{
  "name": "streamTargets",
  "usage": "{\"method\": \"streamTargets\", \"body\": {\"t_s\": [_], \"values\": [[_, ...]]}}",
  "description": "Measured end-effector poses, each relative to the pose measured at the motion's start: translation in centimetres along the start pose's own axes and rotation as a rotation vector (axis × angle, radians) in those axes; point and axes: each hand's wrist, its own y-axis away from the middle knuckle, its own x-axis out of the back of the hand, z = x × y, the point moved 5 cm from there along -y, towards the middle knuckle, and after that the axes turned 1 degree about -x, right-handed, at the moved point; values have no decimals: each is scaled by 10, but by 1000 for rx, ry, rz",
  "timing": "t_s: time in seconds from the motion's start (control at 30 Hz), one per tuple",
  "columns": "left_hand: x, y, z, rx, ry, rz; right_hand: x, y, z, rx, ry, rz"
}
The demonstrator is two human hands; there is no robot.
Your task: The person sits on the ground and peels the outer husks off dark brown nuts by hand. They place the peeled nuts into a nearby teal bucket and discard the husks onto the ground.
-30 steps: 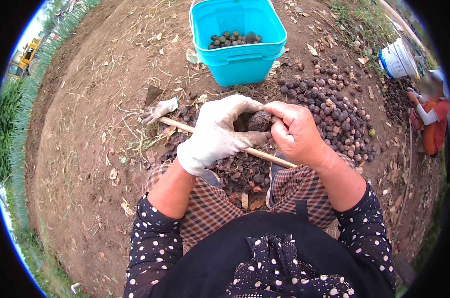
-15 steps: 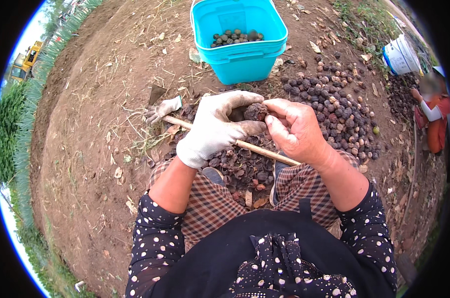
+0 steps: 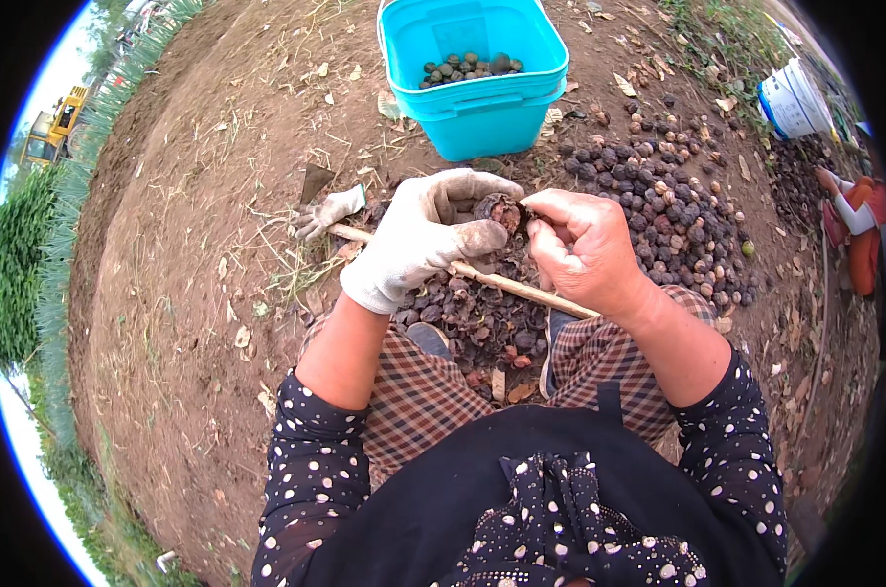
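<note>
My left hand [image 3: 423, 235], in a white work glove, grips a dark, cracked round husk [image 3: 499, 210] between thumb and fingers. My bare right hand [image 3: 585, 249] pinches the same husk from its right side. Both hands hover above a pile of dark broken husk pieces [image 3: 472, 313] on the dirt between my knees. A thin wooden stick [image 3: 521, 289] lies slantwise under my hands, its far end running to a small hoe blade [image 3: 316, 181]. A spare white glove [image 3: 327, 210] lies beside that blade.
A turquoise plastic tub [image 3: 482, 108] with several dark round fruits on its bottom stands ahead. A heap of dark and tan round fruits [image 3: 668, 210] spreads to the right. A white bucket [image 3: 793, 98] and another person's sleeve [image 3: 859, 220] are at far right. A yellow machine [image 3: 51, 132] stands far left.
My hands have stayed together on the husk. The right fingers have shifted from wrapping it to pinching its right edge, and more of its cracked top shows.
</note>
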Motion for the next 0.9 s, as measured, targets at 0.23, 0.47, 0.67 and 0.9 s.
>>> {"method": "streamTargets", "body": {"t_s": [0.23,0.47,0.67,0.9], "values": [[-1,-8,-7,-194,-202,224,2,-6,-8,228,252,117],[5,-11,-11,-185,199,141,4,-7,-6,114,111,105],[3,-10,-16,-242,285,96,8,-8,3,-114,-159,-30],[-3,-7,-12,-279,91,117,-3,-10,5,-185,-377,-63]]}}
